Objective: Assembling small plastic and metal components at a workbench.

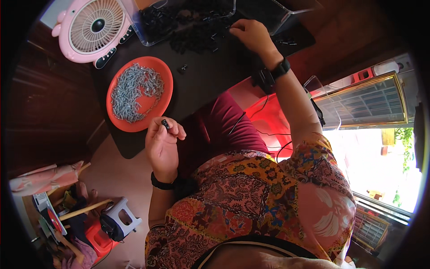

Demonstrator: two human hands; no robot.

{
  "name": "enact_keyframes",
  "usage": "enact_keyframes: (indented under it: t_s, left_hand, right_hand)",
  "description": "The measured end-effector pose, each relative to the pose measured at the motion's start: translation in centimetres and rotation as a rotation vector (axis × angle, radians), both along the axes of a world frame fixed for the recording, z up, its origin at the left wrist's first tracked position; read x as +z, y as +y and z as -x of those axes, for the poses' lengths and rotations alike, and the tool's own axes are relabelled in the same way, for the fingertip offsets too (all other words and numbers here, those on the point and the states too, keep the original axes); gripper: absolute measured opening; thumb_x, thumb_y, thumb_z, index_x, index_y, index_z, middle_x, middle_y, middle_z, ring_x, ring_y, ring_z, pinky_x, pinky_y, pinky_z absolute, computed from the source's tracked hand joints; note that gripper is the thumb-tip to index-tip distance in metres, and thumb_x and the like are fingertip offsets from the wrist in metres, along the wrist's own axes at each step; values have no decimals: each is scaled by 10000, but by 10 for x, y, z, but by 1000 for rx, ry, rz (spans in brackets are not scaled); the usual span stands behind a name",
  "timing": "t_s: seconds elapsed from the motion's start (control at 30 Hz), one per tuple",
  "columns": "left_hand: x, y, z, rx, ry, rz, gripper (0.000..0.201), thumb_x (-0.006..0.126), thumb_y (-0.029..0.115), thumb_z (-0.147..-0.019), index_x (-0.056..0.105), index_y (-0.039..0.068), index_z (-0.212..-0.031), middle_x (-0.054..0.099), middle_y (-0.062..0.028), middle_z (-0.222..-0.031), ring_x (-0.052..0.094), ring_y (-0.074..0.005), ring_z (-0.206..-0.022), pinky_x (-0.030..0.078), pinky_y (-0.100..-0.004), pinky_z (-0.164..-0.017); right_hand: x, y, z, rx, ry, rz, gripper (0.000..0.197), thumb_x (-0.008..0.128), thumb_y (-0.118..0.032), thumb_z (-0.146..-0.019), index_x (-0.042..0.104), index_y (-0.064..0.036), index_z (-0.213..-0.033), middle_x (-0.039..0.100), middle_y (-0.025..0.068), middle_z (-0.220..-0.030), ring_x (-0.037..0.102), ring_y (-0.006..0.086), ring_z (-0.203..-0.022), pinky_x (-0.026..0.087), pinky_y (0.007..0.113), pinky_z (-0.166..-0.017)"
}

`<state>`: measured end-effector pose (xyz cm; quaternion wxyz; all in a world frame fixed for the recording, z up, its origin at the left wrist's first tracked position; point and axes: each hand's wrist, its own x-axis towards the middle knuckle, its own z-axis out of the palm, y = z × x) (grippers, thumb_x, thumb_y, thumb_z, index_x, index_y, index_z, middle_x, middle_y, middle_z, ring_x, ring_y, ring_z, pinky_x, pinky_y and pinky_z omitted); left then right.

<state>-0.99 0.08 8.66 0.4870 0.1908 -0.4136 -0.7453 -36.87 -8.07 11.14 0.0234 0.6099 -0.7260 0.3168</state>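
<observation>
Seen from above, a left hand (pixel 162 145) pinches a small black part (pixel 165 123) beside an orange plate (pixel 157 67) of silver screws (pixel 133 91). The right hand (pixel 251 34) reaches into a pile of black parts (pixel 192 38) near a pink fan (pixel 92 28).

The small black part (pixel 165 123) sits pinched between the fingertips of the left hand (pixel 162 145), near the orange plate's near-right edge. Far side, the right hand (pixel 251 35) rests on a loose pile of black parts (pixel 192 38), spilling from a clear bin.
</observation>
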Motion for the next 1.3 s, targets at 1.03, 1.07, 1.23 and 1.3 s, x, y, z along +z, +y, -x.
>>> enact_keyframes:
  t_s: [1.03, 1.07, 1.23, 1.3]
  left_hand:
    - [5, 4, 8, -54, -25, 16, 212, 465, 233, -964, 477, 21, -967, 521, -55, -833, 527, -159, -761, 420, -278, -717]
    - [3, 4, 7, -50, -27, 11, 212, 465, 233, -964, 477, 21, -967, 521, -55, -833, 527, -159, -761, 420, -278, -717]
    - [0, 7, 5, -30, -62, 16, 193, 434, 223, -963, 467, 33, -956, 483, -73, -822, 506, -198, -747, 405, -305, -697]
    - [-1, 6, 3, -36, -65, 24, 194, 432, 222, -963, 466, 31, -957, 483, -74, -822, 505, -199, -747, 405, -305, -695]
  right_hand:
    - [19, 60, -170, 961, -1126, -370, 137, 610, -57, -916, 660, 17, -1019, 677, 42, -890, 637, 87, -824, 525, 224, -758]
    - [19, 61, -172, 962, -1130, -376, 137, 610, -57, -916, 660, 17, -1019, 677, 42, -890, 637, 87, -824, 525, 224, -758]
    - [21, 66, -177, 960, -1155, -390, 122, 599, -45, -920, 656, 26, -1000, 675, 46, -877, 638, 90, -807, 530, 225, -740]
    - [21, 68, -179, 964, -1153, -365, 120, 583, -43, -929, 647, 36, -993, 667, 50, -838, 637, 99, -764, 528, 232, -728]
